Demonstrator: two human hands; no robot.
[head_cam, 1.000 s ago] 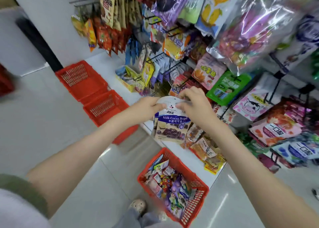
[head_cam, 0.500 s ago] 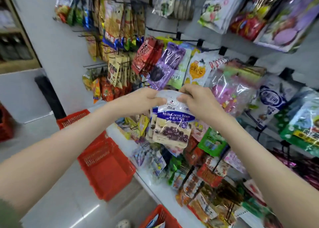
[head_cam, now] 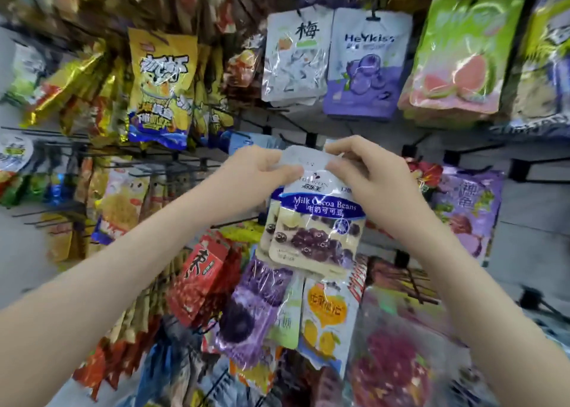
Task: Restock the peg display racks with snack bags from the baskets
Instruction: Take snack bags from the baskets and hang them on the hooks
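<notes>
Both hands hold a small stack of Milk Cocoa Beans bags point(head_cam: 314, 234), white with a blue band and dark beans pictured. My left hand point(head_cam: 256, 169) pinches the top left corner of the stack. My right hand point(head_cam: 367, 172) pinches the top right corner. The bags hang upright in front of the peg display rack point(head_cam: 277, 123), level with a row of black pegs. At least two bags overlap in the stack. The baskets are out of view.
Hanging bags crowd the rack: a yellow bag point(head_cam: 162, 89) upper left, a white plum bag point(head_cam: 296, 55), a HeyKiss blueberry bag point(head_cam: 365, 64), a green guava bag point(head_cam: 459, 58), a red bag point(head_cam: 203, 271) and a purple bag point(head_cam: 246, 308) below. Bare black pegs point(head_cam: 55, 157) jut out at left.
Both hands have lifted the cocoa bean bags from low by the baskets up to the upper rack. My view has tilted upward, so the red baskets and floor have dropped out of sight.
</notes>
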